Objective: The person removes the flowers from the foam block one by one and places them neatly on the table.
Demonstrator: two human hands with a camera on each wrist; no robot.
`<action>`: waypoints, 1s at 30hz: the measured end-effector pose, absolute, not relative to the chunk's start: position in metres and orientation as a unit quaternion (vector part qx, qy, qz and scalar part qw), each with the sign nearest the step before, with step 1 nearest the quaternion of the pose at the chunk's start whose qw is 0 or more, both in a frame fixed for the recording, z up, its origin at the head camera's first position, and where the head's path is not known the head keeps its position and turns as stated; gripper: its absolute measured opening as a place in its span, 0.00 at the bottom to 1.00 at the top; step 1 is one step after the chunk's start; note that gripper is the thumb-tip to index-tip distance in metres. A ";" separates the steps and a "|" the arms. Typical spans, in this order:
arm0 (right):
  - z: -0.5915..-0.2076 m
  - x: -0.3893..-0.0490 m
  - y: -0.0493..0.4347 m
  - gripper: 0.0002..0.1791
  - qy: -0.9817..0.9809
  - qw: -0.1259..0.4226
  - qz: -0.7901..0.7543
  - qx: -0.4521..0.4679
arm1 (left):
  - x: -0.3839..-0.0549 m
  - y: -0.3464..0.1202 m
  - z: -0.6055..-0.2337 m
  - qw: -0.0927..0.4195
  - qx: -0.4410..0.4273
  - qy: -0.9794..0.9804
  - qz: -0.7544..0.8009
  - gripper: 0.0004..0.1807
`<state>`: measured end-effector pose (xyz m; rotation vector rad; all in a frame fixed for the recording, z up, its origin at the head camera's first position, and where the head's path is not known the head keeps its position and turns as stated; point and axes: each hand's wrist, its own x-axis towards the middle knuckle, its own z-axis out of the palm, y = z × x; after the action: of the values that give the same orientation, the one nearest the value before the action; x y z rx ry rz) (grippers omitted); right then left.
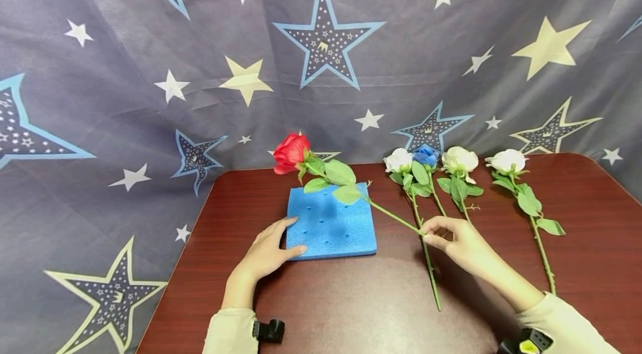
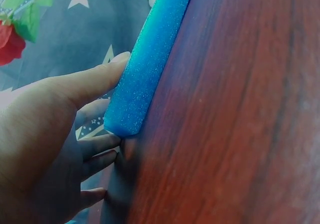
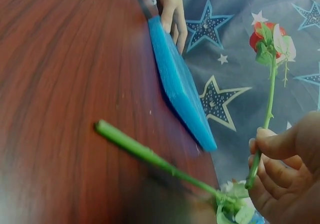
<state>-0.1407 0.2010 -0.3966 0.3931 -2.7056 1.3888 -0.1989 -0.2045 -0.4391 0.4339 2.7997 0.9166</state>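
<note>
My right hand pinches a red rose near the lower end of its green stem. Held clear of the table, the stem slants up and left, so bloom and leaves overlap the far part of a blue foam block. Several small holes dot the top of that block, which lies flat. At its near left corner rests my left hand, fingers fairly straight along the left side. The left thumb touches the block's upper edge in the left wrist view.
Right of the block on the brown table lie a white rose, a blue rose, a cream rose and another white rose. One stem runs toward the front beside my right hand. A starred cloth hangs behind the table.
</note>
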 end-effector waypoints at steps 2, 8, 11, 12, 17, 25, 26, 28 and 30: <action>-0.397 -0.139 0.206 0.02 -0.885 0.034 0.447 0.124 | -0.199 -0.204 -0.439 0.084 0.145 0.937 0.307 0.42; -0.399 -0.132 0.219 0.03 -0.899 0.029 0.423 0.110 | -0.199 -0.204 -0.439 0.087 0.148 0.937 0.303 0.42; -0.400 -0.129 0.224 0.02 -0.901 0.024 0.420 0.103 | -0.199 -0.204 -0.440 0.086 0.149 0.936 0.306 0.42; -0.400 -0.128 0.226 0.02 -0.902 0.023 0.419 0.100 | -0.198 -0.204 -0.440 0.086 0.148 0.936 0.307 0.42; -0.402 -0.123 0.235 0.02 -0.908 0.029 0.409 0.087 | -0.198 -0.204 -0.441 0.090 0.142 0.938 0.305 0.43; -0.408 -0.115 0.255 0.04 -0.919 0.052 0.382 0.079 | -0.198 -0.204 -0.441 0.093 0.135 0.939 0.303 0.43; -0.408 -0.114 0.258 0.04 -0.920 0.053 0.380 0.076 | -0.198 -0.205 -0.441 0.094 0.134 0.938 0.304 0.43; -0.409 -0.112 0.265 0.05 -0.923 0.061 0.373 0.073 | -0.198 -0.205 -0.440 0.096 0.135 0.937 0.307 0.43; -0.410 -0.112 0.271 0.06 -0.925 0.075 0.366 0.075 | -0.198 -0.205 -0.439 0.093 0.137 0.937 0.308 0.43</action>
<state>-0.1118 0.2711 -0.4101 0.2259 -2.7733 1.0967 -0.1977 -0.2051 -0.4387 0.4063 2.7810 0.9133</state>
